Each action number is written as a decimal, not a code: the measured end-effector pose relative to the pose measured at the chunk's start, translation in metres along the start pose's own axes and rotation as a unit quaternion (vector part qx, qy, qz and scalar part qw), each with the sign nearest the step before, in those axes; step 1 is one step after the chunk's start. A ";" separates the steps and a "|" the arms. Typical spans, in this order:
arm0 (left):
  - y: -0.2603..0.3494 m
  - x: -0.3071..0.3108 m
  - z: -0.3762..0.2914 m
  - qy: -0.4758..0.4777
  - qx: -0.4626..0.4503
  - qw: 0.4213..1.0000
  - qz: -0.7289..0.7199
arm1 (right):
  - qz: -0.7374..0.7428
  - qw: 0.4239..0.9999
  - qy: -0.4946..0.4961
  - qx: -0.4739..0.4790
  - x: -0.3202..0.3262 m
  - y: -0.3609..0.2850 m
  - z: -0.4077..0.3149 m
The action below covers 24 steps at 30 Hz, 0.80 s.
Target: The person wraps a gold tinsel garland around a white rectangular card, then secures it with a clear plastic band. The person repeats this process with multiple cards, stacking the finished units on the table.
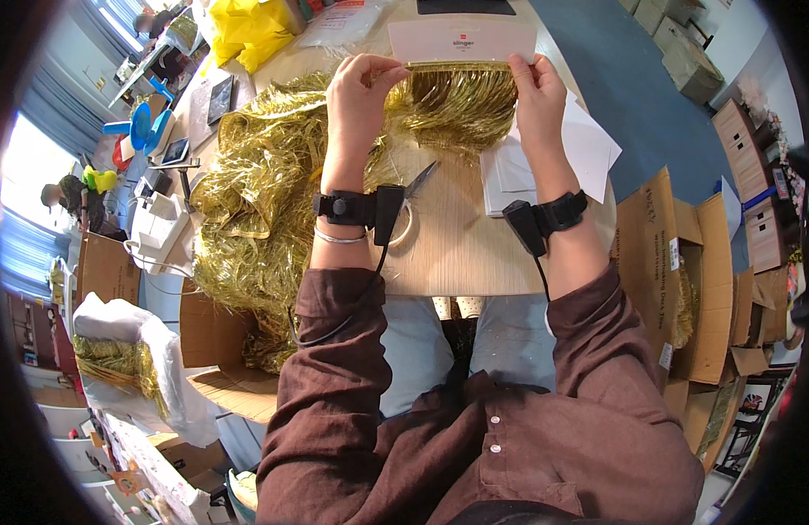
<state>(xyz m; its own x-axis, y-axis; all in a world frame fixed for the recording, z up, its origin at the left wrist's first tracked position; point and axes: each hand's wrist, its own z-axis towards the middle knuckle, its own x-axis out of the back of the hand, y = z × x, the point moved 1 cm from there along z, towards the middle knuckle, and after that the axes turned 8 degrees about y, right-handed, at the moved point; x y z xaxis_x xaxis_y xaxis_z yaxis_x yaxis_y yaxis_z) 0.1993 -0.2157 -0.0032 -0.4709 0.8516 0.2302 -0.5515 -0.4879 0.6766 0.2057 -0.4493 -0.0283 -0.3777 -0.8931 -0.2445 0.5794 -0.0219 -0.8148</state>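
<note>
Between my hands a white printed card [462, 41] spans the top of a strip of gold tinsel fringe [466, 108]. My left hand [359, 92] pinches the strip's left end near the card's lower corner. My right hand [539, 88] pinches the card and strip at the right corner. A large heap of gold tinsel [260, 177] lies to the left of my left forearm and hangs off the table. Scissors [404, 210] lie on the wooden table [463, 256], partly hidden by the device on my left wrist. Loose white cards [509, 170] lie under my right forearm.
Cardboard boxes stand at the right [647, 275] and lower left [211, 335] of the table. A yellow plastic bag [250, 33], a phone [220, 100], a blue tape dispenser [142, 126] and a white power strip [160, 226] are on the left. Other people work farther off.
</note>
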 end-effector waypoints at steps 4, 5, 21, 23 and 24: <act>-0.010 0.001 0.001 -0.018 0.073 0.997 0.007 | 0.020 1.000 0.004 -0.013 0.000 0.001 0.000; -0.011 0.001 0.000 -0.009 0.074 0.997 0.006 | 0.023 1.000 0.004 -0.021 0.000 0.001 0.000; 0.009 0.006 -0.007 -0.125 0.194 0.943 -0.242 | -0.084 0.984 0.075 -0.138 0.002 0.006 -0.002; 0.015 -0.003 -0.008 -0.075 0.203 0.941 -0.260 | -0.174 0.984 0.035 -0.009 -0.002 -0.006 -0.010; 0.018 -0.007 -0.010 -0.059 0.198 0.944 -0.256 | -0.115 0.993 -0.007 -0.020 -0.007 -0.010 -0.015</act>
<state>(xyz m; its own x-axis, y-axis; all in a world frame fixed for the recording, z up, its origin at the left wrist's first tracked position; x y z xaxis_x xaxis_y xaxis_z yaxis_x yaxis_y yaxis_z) 0.1853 -0.2326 0.0003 -0.1192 0.9834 -0.1369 -0.3749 0.0831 0.9233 0.1915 -0.4367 -0.0258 -0.4864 -0.8727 -0.0421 0.4495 -0.2086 -0.8686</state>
